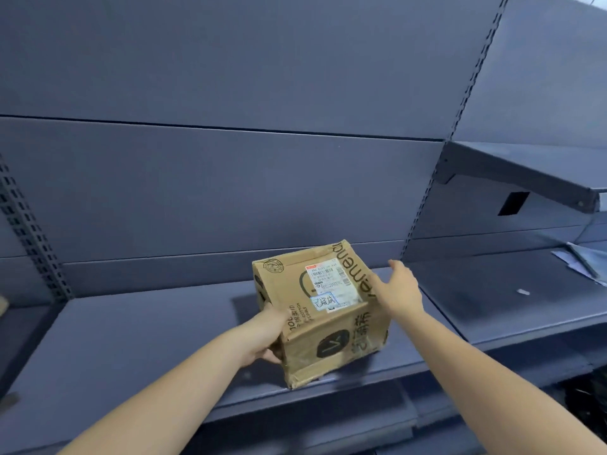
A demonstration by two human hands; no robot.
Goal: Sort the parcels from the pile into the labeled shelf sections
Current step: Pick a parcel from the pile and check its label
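Cardboard parcel (320,310) sits on the dark blue shelf (138,330), near its front edge, roughly mid-frame. It is close to cube-shaped, so no clear long axis. It is rotated on the shelf: one vertical corner points toward the camera, and its edges run diagonal to the shelf front. Shipping label (330,282) on the top face, with a smaller blue-edged sticker (325,302) below it carrying handwriting. The print on the sides reads sideways or upside down from here.

Left hand (266,336) grips the parcel's near-left side, fingers curled around the lower edge. Fingertips are hidden behind the box, so how far they wrap is hard to tell.

Right hand (399,285) is at the parcel's right side, fingers straight and held together, pointing away toward the back panel (230,178). The palm looks to be touching or just beside the right top edge; motion blur makes contact uncertain.

A slotted upright (423,205) splits this bay from the one to the right. There, a higher shelf (525,169) hangs on a bracket, and light-coloured flat packages (581,262) lie on the lower shelf, well apart from the parcel.
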